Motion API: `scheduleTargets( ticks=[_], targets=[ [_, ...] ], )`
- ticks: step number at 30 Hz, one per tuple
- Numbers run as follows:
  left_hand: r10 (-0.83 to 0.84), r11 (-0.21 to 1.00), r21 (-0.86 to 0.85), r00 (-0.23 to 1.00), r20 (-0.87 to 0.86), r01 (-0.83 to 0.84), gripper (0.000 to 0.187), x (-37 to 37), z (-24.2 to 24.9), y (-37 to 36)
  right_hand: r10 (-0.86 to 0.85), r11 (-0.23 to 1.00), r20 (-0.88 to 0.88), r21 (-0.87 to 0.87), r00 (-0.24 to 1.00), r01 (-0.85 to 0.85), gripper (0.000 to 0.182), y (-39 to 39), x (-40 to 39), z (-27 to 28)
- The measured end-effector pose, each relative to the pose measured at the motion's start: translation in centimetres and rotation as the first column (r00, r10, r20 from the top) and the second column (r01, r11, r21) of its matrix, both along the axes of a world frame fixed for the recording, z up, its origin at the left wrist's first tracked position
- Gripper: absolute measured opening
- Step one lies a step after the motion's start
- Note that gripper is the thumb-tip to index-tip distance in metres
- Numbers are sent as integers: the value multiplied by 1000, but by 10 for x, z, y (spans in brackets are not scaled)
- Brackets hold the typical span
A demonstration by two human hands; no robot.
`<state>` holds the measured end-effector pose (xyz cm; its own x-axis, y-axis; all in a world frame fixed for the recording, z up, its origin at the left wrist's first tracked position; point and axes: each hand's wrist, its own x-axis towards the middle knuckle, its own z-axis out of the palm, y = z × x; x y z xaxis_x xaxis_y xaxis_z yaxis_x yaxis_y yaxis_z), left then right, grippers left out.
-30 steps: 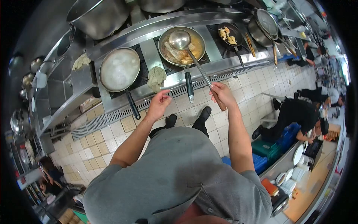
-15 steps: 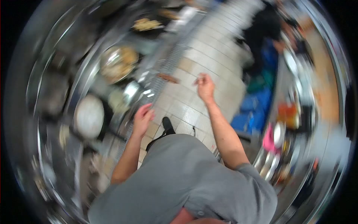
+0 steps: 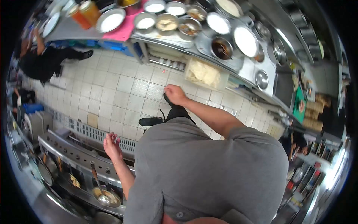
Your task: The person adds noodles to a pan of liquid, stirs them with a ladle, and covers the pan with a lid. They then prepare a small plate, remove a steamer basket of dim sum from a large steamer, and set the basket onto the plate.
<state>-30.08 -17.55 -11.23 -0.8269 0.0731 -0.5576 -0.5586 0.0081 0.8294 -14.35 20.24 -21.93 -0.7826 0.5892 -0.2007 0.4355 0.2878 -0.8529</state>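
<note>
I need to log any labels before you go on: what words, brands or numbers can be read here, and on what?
No text can be read in this view.
Orange jars on the counter: no label legible.
Green board at the right: a reddish mark, too small to read.
Shelves at the lower right: packaging too blurred to read.
Bowls and the stove front: no markings visible.

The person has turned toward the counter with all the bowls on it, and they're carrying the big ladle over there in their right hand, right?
Not quite. The right hand carries nothing; it is loosely closed and reaches toward the counter with the bowls. The ladle lies across a pan on the stove behind, near the left hand, which is empty too. The head view shows this.
</note>
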Motion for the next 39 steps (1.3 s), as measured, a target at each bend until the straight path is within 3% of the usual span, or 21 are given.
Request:
scheduleTargets(
  ticks=[6, 9, 11, 12, 13, 14, 15, 17, 18, 20, 21, 23, 24, 26, 27, 29, 30, 32, 33, 35, 39],
  targets=[
    [-297, 952, -73, 955, 17, 297, 20, -23, -6, 114, -574, 790, 25, 278, 818, 546, 16, 133, 171, -65],
    [-525, 841, -153, 851, 2, 519, 19, -14, -3, 165, -668, 742, 136, 181, 731, 645, 25, 191, 188, -74],
    [-637, 753, -214, 771, 2, 623, 20, -2, 5, 196, -741, 672, 299, 331, 601, 663, 46, 207, 173, -85],
    [-728, 661, -257, 686, 9, 705, 20, 2, 8, 207, -743, 669, 301, 318, 598, 672, 46, 210, 164, -82],
    [-799, 570, -303, 601, 15, 764, 20, 1, 3, 212, -777, 528, 406, 6, 481, 849, 55, 212, 153, -76],
    [-804, 559, -316, 594, 18, 767, 20, 3, 0, 212, -753, 274, 534, -276, 384, 921, 65, 213, 148, -72],
    [-857, 482, -376, 516, -12, 792, 20, 7, 1, 216, -752, 267, 536, -286, 385, 920, 65, 211, 148, -81],
    [-901, 405, -419, 432, -33, 813, 24, 13, 1, 220, -879, 147, 421, -206, 223, 968, 66, 205, 147, -108],
    [-900, 405, -424, 436, -25, 810, 24, 15, -1, 217, -874, 149, 429, -209, 227, 967, 66, 203, 152, -103],
    [-891, 391, -413, 451, 53, 822, 24, 16, -8, 212, -798, 377, 348, -348, 491, 858, 61, 208, 168, -85],
    [-887, 354, -436, 444, 124, 828, 25, 16, -10, 210, -797, 375, 351, -350, 492, 858, 61, 208, 174, -87],
    [-901, 300, -470, 408, 146, 830, 26, 20, -18, 207, -784, 583, 303, 60, 542, 810, 48, 210, 182, -91],
    [-914, 243, -502, 370, 168, 830, 27, 21, -19, 207, -783, 584, 303, 59, 543, 810, 48, 211, 181, -87],
    [-911, 231, -505, 367, 187, 831, 28, 25, -16, 215, -836, 196, 361, -506, 413, 840, 40, 211, 172, -72],
    [-908, 216, -504, 362, 211, 836, 29, 27, -15, 216, -834, 194, 366, -506, 413, 840, 40, 210, 171, -74],
    [-922, 210, -507, 342, 180, 836, 32, 24, -18, 217, -760, 8, 493, -645, 424, 764, 41, 215, 164, -76],
    [-936, 206, -511, 320, 145, 834, 34, 23, -20, 217, -758, 10, 493, -646, 428, 763, 41, 217, 164, -88],
    [-935, 209, -514, 324, 145, 832, 34, 21, -19, 218, -718, 402, 454, -348, 527, 847, 41, 214, 166, -122],
    [-935, 211, -515, 326, 143, 831, 35, 19, -18, 219, -719, 403, 451, -349, 529, 846, 41, 215, 161, -112],
    [-934, 196, -529, 322, 155, 826, 35, 17, -16, 217, -847, 83, 364, -630, 387, 773, 37, 213, 149, -76],
    [-927, 188, -538, 330, 179, 822, 35, 12, -22, 206, -830, -32, 419, -694, 367, 719, 31, 214, 154, -73]
  ],
)
